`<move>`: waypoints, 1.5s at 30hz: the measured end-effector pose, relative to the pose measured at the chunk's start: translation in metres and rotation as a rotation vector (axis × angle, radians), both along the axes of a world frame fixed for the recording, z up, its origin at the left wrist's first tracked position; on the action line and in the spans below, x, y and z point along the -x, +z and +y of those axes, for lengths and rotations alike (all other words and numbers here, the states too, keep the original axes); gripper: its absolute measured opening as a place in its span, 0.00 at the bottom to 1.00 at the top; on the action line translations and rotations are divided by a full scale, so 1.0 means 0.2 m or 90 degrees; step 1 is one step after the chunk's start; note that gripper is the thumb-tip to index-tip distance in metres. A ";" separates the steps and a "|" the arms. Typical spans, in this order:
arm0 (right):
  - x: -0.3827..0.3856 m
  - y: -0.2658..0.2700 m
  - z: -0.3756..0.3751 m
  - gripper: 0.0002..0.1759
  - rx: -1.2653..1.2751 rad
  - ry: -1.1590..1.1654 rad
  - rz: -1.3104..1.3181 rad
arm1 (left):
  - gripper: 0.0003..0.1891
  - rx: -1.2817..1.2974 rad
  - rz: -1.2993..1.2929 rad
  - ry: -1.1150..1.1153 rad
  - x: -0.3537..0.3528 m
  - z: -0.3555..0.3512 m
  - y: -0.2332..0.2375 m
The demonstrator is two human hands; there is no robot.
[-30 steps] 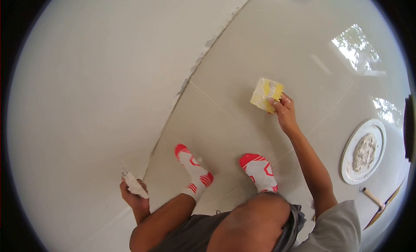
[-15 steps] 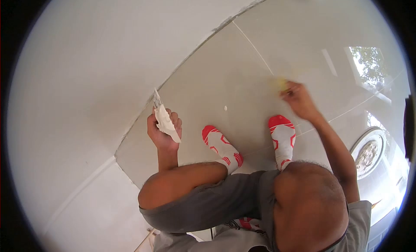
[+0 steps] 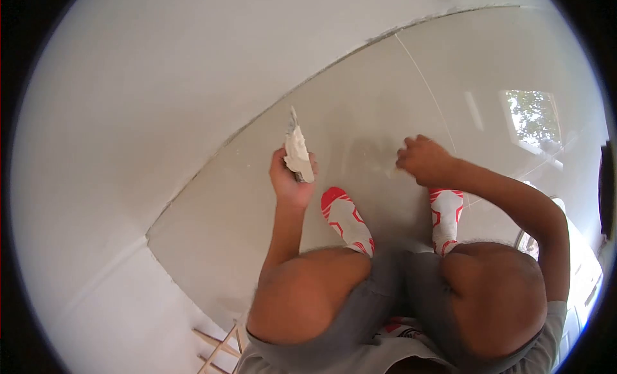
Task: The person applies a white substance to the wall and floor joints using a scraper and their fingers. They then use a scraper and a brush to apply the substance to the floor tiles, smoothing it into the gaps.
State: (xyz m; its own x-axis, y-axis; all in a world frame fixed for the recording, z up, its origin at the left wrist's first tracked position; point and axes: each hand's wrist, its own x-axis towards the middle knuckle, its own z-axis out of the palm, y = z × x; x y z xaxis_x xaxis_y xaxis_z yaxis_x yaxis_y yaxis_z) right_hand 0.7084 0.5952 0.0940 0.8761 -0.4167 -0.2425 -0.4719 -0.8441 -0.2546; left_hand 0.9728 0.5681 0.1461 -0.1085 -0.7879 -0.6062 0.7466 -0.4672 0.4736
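My left hand [image 3: 292, 178] is closed around a putty knife [image 3: 294, 120], held upright with its tip pointing away from me. Thick white putty [image 3: 297, 154] is heaped along the tool. Over the floor tiles in front of my right foot is my right hand [image 3: 427, 162], its fingers curled together and pointing left. Whatever is in those fingers is hidden; only a faint pale smear shows beneath them. My two feet, in white and red socks [image 3: 348, 223], are on the glossy tiled floor [image 3: 360, 91] between the hands.
A white wall [image 3: 148, 104] meets the floor along a rough, dark joint [image 3: 238, 136] on the left. Wooden bars [image 3: 222, 342] stand at lower left. Behind my right arm, a white bucket [image 3: 558, 205] is partly hidden. A bright window reflects in the tiles.
My view has turned, so the scene sits differently. My right hand has moved lower and closer in; the yellow piece at its fingertips no longer shows. The white blob on the floor is out of sight.
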 end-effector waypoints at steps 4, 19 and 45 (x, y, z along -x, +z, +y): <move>0.06 0.18 -0.15 0.09 -0.541 -0.513 -0.333 | 0.11 0.017 0.295 -0.082 0.02 0.01 -0.18; 0.09 0.16 -0.07 0.12 -0.951 -0.746 -0.877 | 0.10 0.098 0.248 -0.197 0.05 -0.03 -0.03; 0.30 -0.03 -0.55 0.20 0.191 -0.478 -0.294 | 0.10 -0.046 -0.172 0.051 0.05 -0.12 -0.26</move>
State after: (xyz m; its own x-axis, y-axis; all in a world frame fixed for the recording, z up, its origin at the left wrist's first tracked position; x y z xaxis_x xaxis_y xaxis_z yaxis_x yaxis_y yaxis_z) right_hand 0.6481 0.4856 0.0883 0.3344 -0.9019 0.2734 -0.8269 -0.4200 -0.3739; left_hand 0.9621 0.5438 0.0945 0.1255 -0.7408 -0.6599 0.6337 -0.4519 0.6279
